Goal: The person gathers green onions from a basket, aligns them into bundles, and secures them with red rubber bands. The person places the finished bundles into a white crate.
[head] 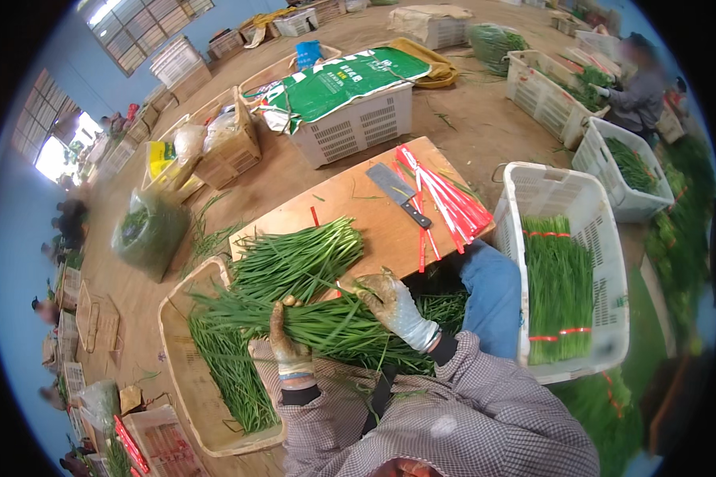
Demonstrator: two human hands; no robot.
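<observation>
My left hand, in a soiled glove, grips a loose bunch of garlic chives close to my lap, fingers wrapped around the leaves. Over the right part of that bunch, my gloved right hand has its fingers bent on some of the stalks. Just beyond lies a second pile of chives on a wooden board, white stalk ends to the right. A cleaver with a black handle rests farther back on the board. Beside it fans a stack of red-and-white strips.
A crate of loose chives stands at my left. On my right, a white crate holds chives bound with red bands. A covered crate sits beyond the board. A person works at far right.
</observation>
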